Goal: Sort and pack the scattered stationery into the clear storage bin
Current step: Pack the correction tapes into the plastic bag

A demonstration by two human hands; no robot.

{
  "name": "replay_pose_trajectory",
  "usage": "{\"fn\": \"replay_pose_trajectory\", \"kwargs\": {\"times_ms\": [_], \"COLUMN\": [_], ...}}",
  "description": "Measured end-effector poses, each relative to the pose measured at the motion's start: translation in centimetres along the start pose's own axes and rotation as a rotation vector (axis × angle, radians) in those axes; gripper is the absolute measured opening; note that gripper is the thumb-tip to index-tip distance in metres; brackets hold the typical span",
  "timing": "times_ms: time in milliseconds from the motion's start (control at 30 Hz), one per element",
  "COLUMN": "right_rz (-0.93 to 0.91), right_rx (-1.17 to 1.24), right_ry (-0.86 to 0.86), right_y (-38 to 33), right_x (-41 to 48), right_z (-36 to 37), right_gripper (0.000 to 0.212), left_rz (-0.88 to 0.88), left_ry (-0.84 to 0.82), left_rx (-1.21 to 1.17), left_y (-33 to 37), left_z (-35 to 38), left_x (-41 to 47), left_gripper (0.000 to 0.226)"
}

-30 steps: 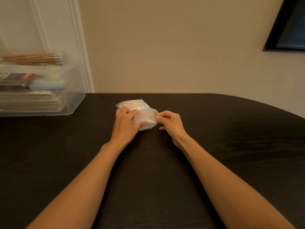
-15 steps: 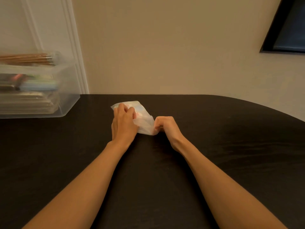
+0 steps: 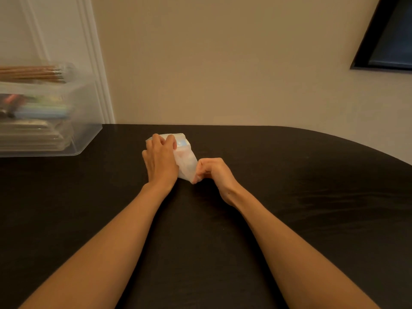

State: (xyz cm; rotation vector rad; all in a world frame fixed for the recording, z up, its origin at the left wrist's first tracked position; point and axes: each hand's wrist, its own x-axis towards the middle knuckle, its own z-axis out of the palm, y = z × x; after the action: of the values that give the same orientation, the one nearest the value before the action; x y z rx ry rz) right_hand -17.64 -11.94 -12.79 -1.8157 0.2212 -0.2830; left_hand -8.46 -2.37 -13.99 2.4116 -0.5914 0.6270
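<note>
Right hand [image 3: 211, 172] has curled tighter onto the pouch [image 3: 186, 162] corner.

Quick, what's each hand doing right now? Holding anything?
Left hand: fingers curled over the small plastic pouch, holding it.
Right hand: pinching the pouch's near corner.

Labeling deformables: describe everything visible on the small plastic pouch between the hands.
The pouch is small, translucent whitish soft plastic, crumpled, with blurred pale blue and pink showing through. It lies on the black table, tapering toward the near right. The left hand covers its left side, fingers curled over the far edge; the right hand pinches its near tip.
</note>
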Motion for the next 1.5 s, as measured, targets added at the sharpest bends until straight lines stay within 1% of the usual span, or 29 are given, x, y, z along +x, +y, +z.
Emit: {"fn": "replay_pose_trajectory", "kwargs": {"times_ms": [67,133,233,333,400,500,567,600,733,867,1000,1100,1167,1233,1300,1333,1433,1500], "right_rz": [0.042,0.099,0.052,0.019,0.018,-0.005,-0.017,-0.017,0.024,0.008,0.002,0.06,0.019,-0.03,-0.054,-0.076,-0.124,-0.139], "right_rx": [-0.032,0.018,0.081,0.207,0.231,0.136,0.102,0.11,0.281,0.183,0.182,0.131,0.067,-0.052,-0.162,-0.238,-0.565,-0.708], "right_ry": [-0.005,0.023,0.12,0.14,0.126,0.083,0.087,0.092,0.087,0.113,0.125,0.137,0.169,0.216,0.247,0.265,0.321,0.341], "right_y": [-0.3,-0.3,0.4,0.5,0.5,0.5,0.5,0.5,0.6,0.3,0.2,0.2,0.5,0.7,0.8,1.0,0.9,0.8], "right_x": [0.3,0.5,0.6,0.3,0.3,0.2,0.3,0.4,0.7,0.6,0.6,1.1,1.1,0.8,0.4,0.3,0.2,-0.1], "right_z": [0.1,0.1,-0.2,-0.4,-0.4,-0.1,-0.1,-0.2,-0.2,0.1,0.1,0.1,0.3,0.3,0.4,0.5,1.2,1.5], "right_gripper": [0.032,0.031,0.029,0.028,0.029,0.029,0.032,0.034,0.036,0.036,0.036,0.035,0.027,0.022,0.019,0.017,0.014,0.012], "left_rz": [-0.009,0.006,0.082,0.147,0.131,0.137,0.13,0.119,0.115,0.119,0.095,0.089,0.09,0.071,0.031,0.02,0.017,0.042], "left_ry": [-0.015,-0.048,-0.162,-0.285,-0.274,-0.237,-0.225,-0.22,-0.204,-0.201,-0.207,-0.232,-0.287,-0.323,-0.289,-0.258,-0.193,-0.178], "left_rx": [-0.003,-0.031,-0.082,-0.072,-0.076,-0.04,-0.047,-0.063,-0.057,0.018,0.061,0.103,0.096,0.038,-0.024,-0.021,-0.003,-0.016], "left_y": [-0.2,-0.5,-1.2,-2.1,-2.4,-2.1,-1.7,-1.7,-1.5,-1.1,-0.8,-0.7,-1.0,-1.4,-1.6,-1.6,-1.7,-2.1], "left_z": [-0.1,-0.3,-0.7,-1.1,-1.3,-1.1,-0.9,-0.8,-0.6,-0.6,-0.4,-0.3,-0.2,-0.3,-0.8,-1.1,-2.6,-3.2], "left_x": [0.0,-0.1,-0.3,-0.4,-0.3,-0.3,-0.3,-0.3,-0.2,-0.1,0.1,0.2,0.6,0.6,0.2,-0.3,-1.9,-2.8], "left_gripper": [0.027,0.032,0.04,0.046,0.046,0.042,0.04,0.04,0.039,0.039,0.037,0.039,0.043,0.045,0.045,0.044,0.043,0.042]}}
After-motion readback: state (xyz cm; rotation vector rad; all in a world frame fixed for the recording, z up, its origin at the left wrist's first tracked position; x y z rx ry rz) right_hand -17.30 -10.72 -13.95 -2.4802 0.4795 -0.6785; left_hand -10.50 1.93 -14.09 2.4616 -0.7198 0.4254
